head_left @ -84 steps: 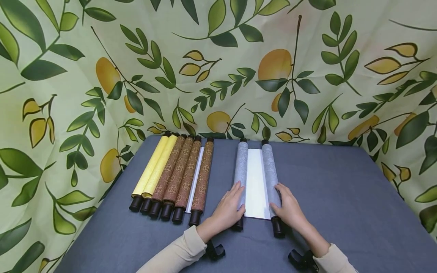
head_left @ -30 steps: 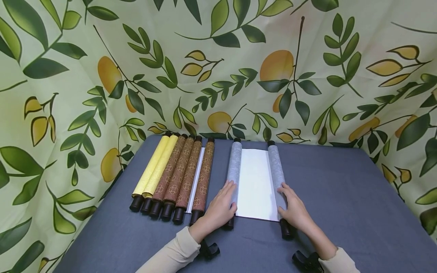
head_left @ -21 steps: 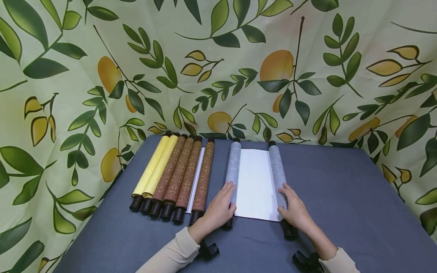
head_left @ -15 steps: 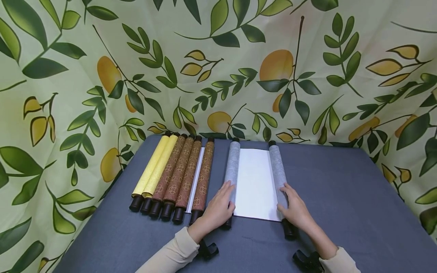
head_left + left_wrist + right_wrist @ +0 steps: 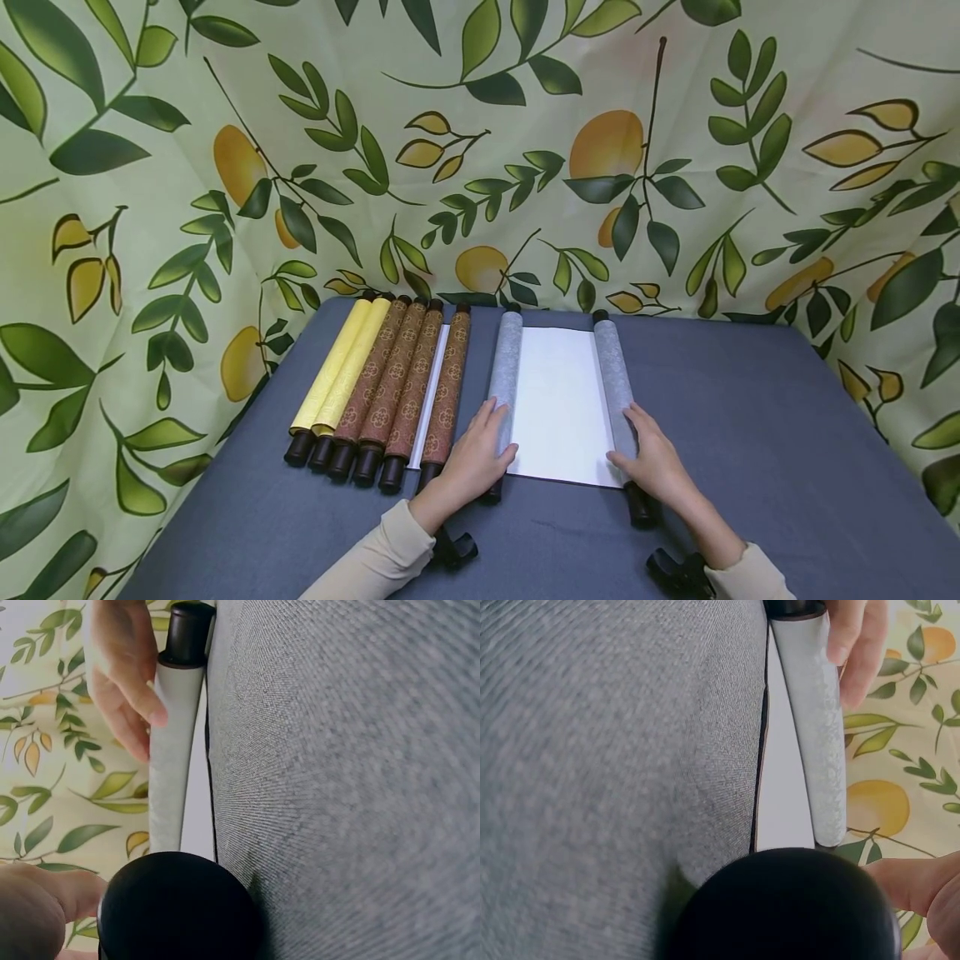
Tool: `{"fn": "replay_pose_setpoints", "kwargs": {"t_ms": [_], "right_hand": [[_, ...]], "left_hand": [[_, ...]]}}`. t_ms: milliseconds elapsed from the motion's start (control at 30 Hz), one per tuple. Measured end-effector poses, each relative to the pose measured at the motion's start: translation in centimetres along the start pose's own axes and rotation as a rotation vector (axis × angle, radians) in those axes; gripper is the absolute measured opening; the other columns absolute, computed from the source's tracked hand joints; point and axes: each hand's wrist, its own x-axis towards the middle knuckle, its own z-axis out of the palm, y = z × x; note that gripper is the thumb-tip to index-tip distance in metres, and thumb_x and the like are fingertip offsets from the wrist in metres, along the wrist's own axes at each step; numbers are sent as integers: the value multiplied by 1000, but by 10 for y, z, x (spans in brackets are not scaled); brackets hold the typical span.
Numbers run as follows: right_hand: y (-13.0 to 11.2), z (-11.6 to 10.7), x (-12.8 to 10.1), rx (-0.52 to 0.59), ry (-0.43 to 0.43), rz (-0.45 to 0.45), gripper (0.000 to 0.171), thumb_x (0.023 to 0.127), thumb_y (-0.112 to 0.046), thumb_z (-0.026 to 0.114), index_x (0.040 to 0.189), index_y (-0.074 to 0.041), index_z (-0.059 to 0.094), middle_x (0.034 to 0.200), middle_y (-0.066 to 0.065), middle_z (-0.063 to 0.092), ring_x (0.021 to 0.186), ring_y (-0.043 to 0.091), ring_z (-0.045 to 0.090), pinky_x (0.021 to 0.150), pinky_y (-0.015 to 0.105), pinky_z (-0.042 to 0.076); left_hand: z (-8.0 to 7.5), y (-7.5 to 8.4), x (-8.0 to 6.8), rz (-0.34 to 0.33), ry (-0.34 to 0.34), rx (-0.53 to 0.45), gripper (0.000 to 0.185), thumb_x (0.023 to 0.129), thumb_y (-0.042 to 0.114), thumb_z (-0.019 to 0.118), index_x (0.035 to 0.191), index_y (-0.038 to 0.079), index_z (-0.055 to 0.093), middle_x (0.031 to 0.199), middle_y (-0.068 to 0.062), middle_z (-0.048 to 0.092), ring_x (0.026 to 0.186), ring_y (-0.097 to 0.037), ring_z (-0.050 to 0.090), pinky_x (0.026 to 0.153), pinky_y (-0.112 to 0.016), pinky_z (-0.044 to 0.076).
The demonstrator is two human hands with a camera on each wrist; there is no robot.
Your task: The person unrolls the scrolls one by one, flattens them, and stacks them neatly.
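Grey scroll [image 5: 558,404] half-unrolled, rollers lengthwise away from person, hands on both rolls

Table [image 5: 750,433]: covered in grey-blue cloth.
Centre: a grey scroll [image 5: 558,404], part unrolled, its white sheet showing between two rolls.
Far left: two yellow scrolls [image 5: 341,367], side by side.
Between these: brown patterned scrolls [image 5: 408,387], one slightly unrolled.
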Motion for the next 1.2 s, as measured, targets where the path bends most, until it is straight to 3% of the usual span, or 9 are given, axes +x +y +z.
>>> {"fn": "replay_pose_setpoints", "kwargs": {"t_ms": [200,600,1000,1200], "right_hand": [[4,-1,1,-14,22,-18,70,77,-6,72,133,20,39,142,41,37,129,55,39,104,61,38],[7,-7,1,-24,16,-7,67,77,0,67,133,23,37,139,44,36,129,57,38,105,62,37],[9,-8,-1,-18,31,-8,65,79,2,64,135,20,37,141,42,36,130,56,37,104,63,37],[11,-9,-1,-5,37,-15,64,78,3,62,135,18,37,143,41,35,131,55,37,104,63,37]], "left_hand": [[0,-2,0,18,30,43,57,86,11,68,136,-4,47,145,-28,42,126,-45,51,89,-52,53],[1,-4,0,23,63,-10,51,85,4,64,132,-10,49,140,-33,44,117,-46,57,89,-49,54],[-3,-8,-2,27,105,-6,50,83,2,63,130,-12,51,140,-35,45,124,-49,51,90,-52,52],[-2,-11,-1,46,120,-29,50,82,0,63,130,-11,51,142,-33,44,133,-48,43,101,-54,46]]}}
